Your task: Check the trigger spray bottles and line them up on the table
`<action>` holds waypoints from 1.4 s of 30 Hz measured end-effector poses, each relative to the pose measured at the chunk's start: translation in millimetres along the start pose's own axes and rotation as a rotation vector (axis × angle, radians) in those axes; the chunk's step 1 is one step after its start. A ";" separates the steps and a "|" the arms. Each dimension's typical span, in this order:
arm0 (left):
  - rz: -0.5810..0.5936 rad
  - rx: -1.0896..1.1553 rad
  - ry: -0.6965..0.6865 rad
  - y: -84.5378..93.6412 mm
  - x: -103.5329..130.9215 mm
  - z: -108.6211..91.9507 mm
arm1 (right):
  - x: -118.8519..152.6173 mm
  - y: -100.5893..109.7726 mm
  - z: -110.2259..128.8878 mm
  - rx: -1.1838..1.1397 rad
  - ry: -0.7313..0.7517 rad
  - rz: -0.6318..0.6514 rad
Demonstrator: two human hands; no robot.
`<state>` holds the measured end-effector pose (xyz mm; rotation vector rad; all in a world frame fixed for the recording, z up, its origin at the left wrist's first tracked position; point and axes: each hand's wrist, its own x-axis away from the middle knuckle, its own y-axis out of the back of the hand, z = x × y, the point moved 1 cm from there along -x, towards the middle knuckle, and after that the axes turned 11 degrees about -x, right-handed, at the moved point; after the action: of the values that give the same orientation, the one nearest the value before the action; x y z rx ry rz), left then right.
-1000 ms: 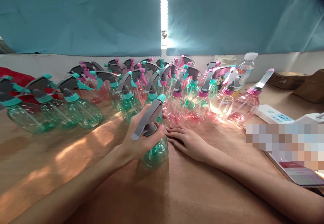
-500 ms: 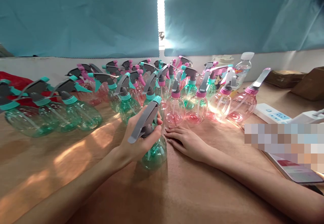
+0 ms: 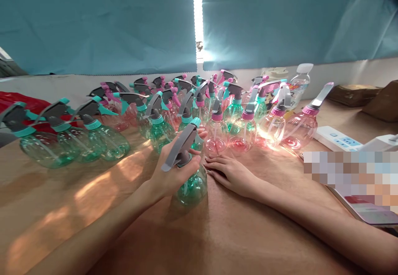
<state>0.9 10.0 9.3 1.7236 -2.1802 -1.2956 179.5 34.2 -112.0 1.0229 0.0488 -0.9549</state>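
Observation:
My left hand point(image 3: 174, 169) is wrapped around the neck of a green spray bottle point(image 3: 192, 188) with a grey and turquoise trigger head. This bottle stands upright on the brown table, its lever towards me, and its collar is hidden by my fingers. Beside it, my right hand point(image 3: 234, 175) lies palm down on the table with fingers stretched out and nothing in it. Just beyond the fingertips are clear pink spray bottles point(image 3: 217, 136) with grey and pink heads. Another green spray bottle point(image 3: 160, 134) stands behind my left hand.
Several green spray bottles point(image 3: 108, 144) stand in a row at left, with a red bag point(image 3: 34, 101) behind. More pink and green ones crowd the back. At right are a clear drink bottle point(image 3: 300, 86), a white power strip point(image 3: 337, 139) and a phone point(image 3: 370, 211).
The view has turned slightly to the left, so everything sits a little further right. My left hand's fingertips reach out a bit more past the bottle; my right hand stays in place.

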 end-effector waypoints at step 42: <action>-0.068 0.050 0.025 -4.1 5.1 4.7 | 0.0 0.5 0.3 0.003 -0.030 0.013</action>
<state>-0.3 8.3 1.5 1.8374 -2.1763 -1.2374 179.8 34.0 -111.4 1.0102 0.0154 -0.9584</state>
